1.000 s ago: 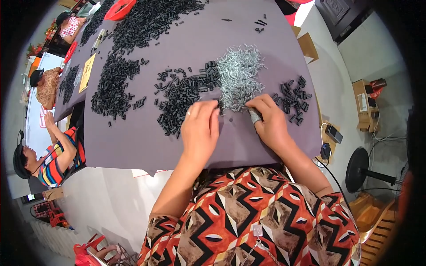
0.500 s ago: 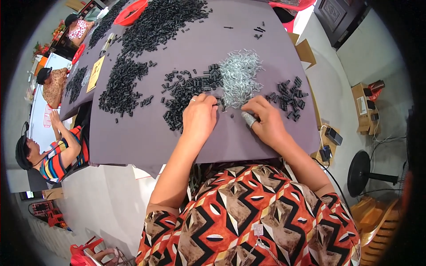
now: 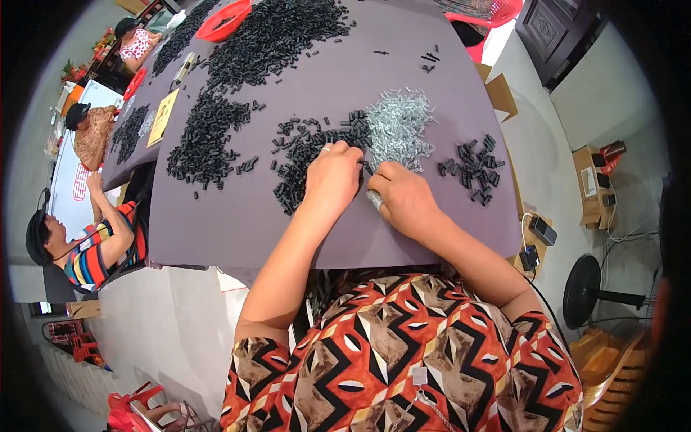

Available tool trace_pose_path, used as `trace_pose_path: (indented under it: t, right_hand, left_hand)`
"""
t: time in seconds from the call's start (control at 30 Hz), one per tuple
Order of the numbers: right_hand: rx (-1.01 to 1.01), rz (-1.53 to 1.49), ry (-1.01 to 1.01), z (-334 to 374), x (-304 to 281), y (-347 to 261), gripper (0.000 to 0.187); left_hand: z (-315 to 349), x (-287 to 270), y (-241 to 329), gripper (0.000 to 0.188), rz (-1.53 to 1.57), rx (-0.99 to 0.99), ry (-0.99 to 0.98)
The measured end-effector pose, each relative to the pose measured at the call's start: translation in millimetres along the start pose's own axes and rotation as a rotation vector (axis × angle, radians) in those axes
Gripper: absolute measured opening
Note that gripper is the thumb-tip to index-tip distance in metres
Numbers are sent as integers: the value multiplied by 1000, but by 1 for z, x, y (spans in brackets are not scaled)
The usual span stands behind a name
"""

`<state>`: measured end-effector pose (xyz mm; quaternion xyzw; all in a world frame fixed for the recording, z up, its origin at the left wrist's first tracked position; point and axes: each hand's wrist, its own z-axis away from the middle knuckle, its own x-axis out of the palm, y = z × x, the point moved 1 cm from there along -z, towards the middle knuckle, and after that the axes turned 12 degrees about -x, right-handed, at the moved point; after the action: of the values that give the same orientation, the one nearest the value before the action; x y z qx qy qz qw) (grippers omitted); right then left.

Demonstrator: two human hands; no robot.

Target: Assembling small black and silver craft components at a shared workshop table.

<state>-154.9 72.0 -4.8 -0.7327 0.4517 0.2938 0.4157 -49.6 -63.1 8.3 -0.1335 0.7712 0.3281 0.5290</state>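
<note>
My left hand point(image 3: 335, 173), with a ring on one finger, is closed in a pinch at the near edge of a heap of short black tube-like pieces point(image 3: 295, 162). A small dark piece shows at its fingertips. My right hand point(image 3: 404, 198) is closed close beside it, fingertips nearly meeting the left ones; whatever it holds is hidden. A silvery wrap point(image 3: 373, 199) covers its thumb. Just beyond both hands lies a heap of small clear or silvery pieces point(image 3: 399, 126). To the right of my right hand is a smaller loose group of black pieces point(image 3: 471, 171).
Larger black heaps point(image 3: 277, 36) and a red basket point(image 3: 224, 20) lie farther off on the grey-covered table point(image 3: 216, 234). A yellow card point(image 3: 163, 115) is at left. Several people sit along the left side. A black fan point(image 3: 581, 291) stands at right beyond the table edge.
My right hand has moved left, from the near edge of the clear heap to my left hand's fingertips. My left hand stays by the black heap. The whole view has shifted slightly.
</note>
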Motion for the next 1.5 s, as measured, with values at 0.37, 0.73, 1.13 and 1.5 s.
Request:
trace_pose_path:
  t: [0.37,0.73,1.13,1.5]
  right_hand:
    - [19,-75,69,5,-1,6,26]
    - [-20,-116,93,10,3,11,29]
    - [31,-121,40,10,-3,11,25]
    - [235,-437,266,2,-29,18,19]
  left_hand:
    - [-16,-9,-4,9,97,-63,110]
    - [-56,4,0,20,-56,-116,-59]
    - [-3,-11,-11,23,431,-267,-67]
    - [33,-22,5,20,645,-185,39]
